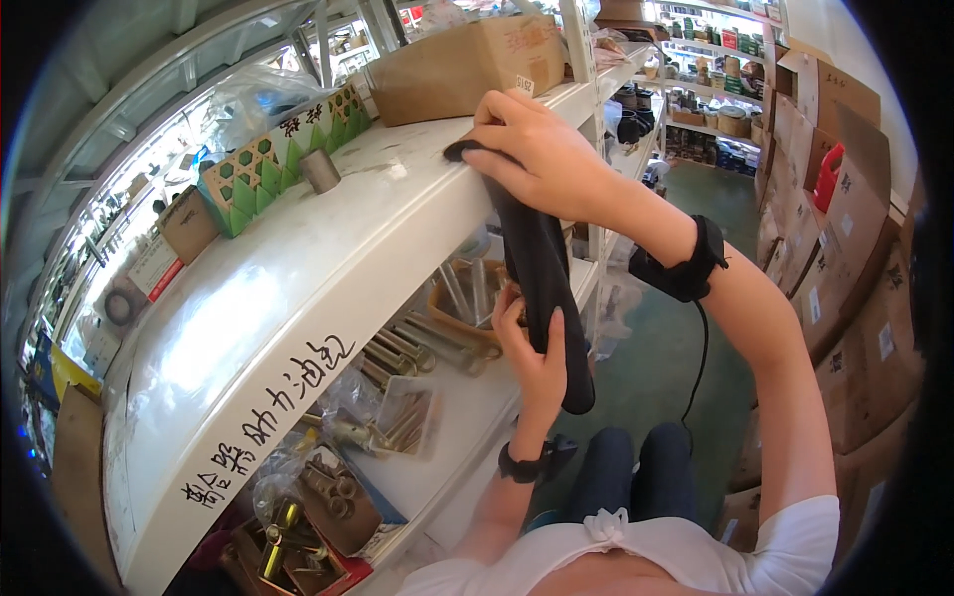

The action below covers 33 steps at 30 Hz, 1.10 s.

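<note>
A long, limp black cloth (537,258) hangs over the front edge of the white shelf (268,288). At its upper end, my right hand (537,154) pinches the cloth against the shelf edge, fingers bent over the board. Lower down, my left hand (537,358) is closed around the cloth from the left side, thumb up along it, with the loose end dangling below. Whether the cloth is a rag or a sleeve cannot be told. A short grey metal cylinder (319,171) stands on the shelf top, left of my right hand.
A brown carton (467,70) and a green-patterned box (283,159) sit along the shelf's back. The lower shelf holds metal rods (397,348), a clear plastic tray (405,415) and boxed fittings (328,487). Stacked cartons (835,298) line the aisle's right side.
</note>
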Each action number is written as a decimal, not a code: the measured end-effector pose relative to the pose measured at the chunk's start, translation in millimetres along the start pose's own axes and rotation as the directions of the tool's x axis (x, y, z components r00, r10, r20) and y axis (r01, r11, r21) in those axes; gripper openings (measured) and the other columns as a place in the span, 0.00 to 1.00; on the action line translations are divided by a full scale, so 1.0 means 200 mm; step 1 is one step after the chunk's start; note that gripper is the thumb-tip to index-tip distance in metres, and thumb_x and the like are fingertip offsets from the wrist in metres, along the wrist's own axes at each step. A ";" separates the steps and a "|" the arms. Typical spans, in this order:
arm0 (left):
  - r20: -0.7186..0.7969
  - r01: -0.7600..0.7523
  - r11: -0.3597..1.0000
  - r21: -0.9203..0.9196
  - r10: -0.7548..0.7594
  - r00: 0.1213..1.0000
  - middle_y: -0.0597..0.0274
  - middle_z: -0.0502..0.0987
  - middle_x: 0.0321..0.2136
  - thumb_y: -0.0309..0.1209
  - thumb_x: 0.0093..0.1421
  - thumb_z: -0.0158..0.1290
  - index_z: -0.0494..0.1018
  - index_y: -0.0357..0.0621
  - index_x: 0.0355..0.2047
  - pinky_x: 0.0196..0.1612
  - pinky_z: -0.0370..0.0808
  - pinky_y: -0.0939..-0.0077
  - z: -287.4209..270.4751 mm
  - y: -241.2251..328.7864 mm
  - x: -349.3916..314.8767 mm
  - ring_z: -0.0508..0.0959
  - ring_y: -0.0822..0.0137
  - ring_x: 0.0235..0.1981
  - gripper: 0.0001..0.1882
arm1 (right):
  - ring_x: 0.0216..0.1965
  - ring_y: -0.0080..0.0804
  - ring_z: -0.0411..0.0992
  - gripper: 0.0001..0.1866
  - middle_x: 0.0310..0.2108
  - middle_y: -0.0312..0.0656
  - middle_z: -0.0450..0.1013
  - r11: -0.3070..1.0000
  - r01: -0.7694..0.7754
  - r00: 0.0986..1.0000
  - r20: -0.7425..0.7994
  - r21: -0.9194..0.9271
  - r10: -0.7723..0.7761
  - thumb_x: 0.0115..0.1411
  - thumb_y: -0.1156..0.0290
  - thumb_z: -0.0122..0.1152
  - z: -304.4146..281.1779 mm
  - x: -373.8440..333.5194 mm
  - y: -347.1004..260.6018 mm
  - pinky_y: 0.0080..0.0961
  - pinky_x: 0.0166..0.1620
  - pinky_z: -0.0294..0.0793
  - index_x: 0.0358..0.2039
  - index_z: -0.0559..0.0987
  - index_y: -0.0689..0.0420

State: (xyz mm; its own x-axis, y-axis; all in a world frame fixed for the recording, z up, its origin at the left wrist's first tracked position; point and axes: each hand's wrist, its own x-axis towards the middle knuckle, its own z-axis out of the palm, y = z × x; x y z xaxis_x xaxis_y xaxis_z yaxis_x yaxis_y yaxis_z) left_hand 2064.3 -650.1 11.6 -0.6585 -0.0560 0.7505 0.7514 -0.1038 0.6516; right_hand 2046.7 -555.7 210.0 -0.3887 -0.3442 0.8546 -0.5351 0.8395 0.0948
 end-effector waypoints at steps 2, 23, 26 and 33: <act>0.030 0.117 0.993 0.009 -0.118 0.993 0.50 0.62 0.46 0.29 0.56 0.50 0.62 0.35 0.44 0.50 0.60 0.69 -0.06 0.06 0.00 0.64 0.58 0.48 0.17 | 0.37 0.39 0.64 0.10 0.30 0.42 0.66 0.999 -0.035 0.999 -0.034 0.027 0.036 0.53 0.67 0.51 0.01 -0.02 0.01 0.31 0.41 0.65 0.27 0.76 0.61; 0.160 0.019 0.999 0.034 -0.024 0.987 0.47 0.66 0.44 0.27 0.58 0.45 0.61 0.34 0.47 0.49 0.62 0.68 0.06 -0.05 0.10 0.67 0.52 0.45 0.17 | 0.32 0.50 0.65 0.10 0.27 0.48 0.66 0.973 -0.115 0.976 -0.160 0.200 0.148 0.54 0.68 0.47 0.09 -0.05 0.13 0.36 0.35 0.65 0.25 0.70 0.63; 0.104 0.113 0.993 0.028 -0.116 0.988 0.49 0.65 0.44 0.27 0.57 0.46 0.61 0.34 0.47 0.50 0.61 0.71 -0.08 0.01 -0.04 0.67 0.57 0.46 0.18 | 0.35 0.47 0.64 0.10 0.27 0.47 0.66 0.968 -0.077 0.980 -0.162 0.238 0.118 0.53 0.68 0.48 0.11 -0.03 0.07 0.35 0.37 0.65 0.26 0.70 0.64; 0.074 0.256 0.967 0.000 -0.255 0.964 0.51 0.65 0.44 0.27 0.57 0.48 0.60 0.35 0.47 0.51 0.60 0.74 -0.33 0.19 -0.13 0.66 0.61 0.46 0.19 | 0.34 0.48 0.64 0.10 0.28 0.48 0.66 0.913 0.046 0.980 -0.195 0.404 0.037 0.53 0.69 0.50 0.12 0.00 -0.13 0.35 0.37 0.65 0.27 0.71 0.65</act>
State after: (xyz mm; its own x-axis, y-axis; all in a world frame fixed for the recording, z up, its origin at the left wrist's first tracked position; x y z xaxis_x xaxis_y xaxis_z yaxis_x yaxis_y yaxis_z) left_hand 2107.4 -718.4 10.3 -0.8235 0.0456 0.5655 0.5580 -0.1151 0.8218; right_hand 2042.9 -587.0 195.1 -0.2546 -0.2249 0.9405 -0.8100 0.5809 -0.0803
